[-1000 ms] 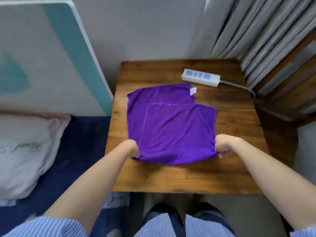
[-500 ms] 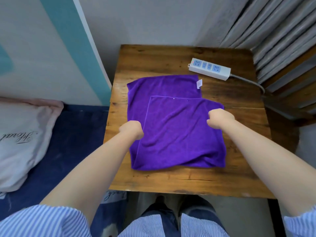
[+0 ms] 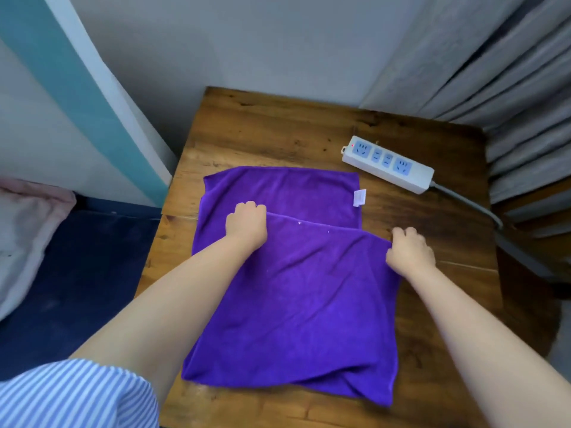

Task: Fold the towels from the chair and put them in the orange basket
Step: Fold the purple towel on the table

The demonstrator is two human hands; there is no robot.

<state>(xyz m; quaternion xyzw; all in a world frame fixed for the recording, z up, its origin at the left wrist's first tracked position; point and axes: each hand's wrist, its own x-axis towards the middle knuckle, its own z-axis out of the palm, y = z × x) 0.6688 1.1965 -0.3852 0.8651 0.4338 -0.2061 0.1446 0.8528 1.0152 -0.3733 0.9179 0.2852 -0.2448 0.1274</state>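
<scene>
Corner of a room. A wooden table (image 3: 278,128) stands against a plain grey wall (image 3: 247,41); a white power strip (image 3: 387,164) lies on its far right part. Grey curtains (image 3: 509,72) hang at right. At left, a teal-and-white panel (image 3: 77,97), a pale pillow (image 3: 24,236), dark blue bedding (image 3: 77,273).

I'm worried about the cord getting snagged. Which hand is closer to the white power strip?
The right hand. It grips the folded purple towel's right corner, just in front of the white power strip. The left hand holds the left corner, farther off across the towel.
</scene>
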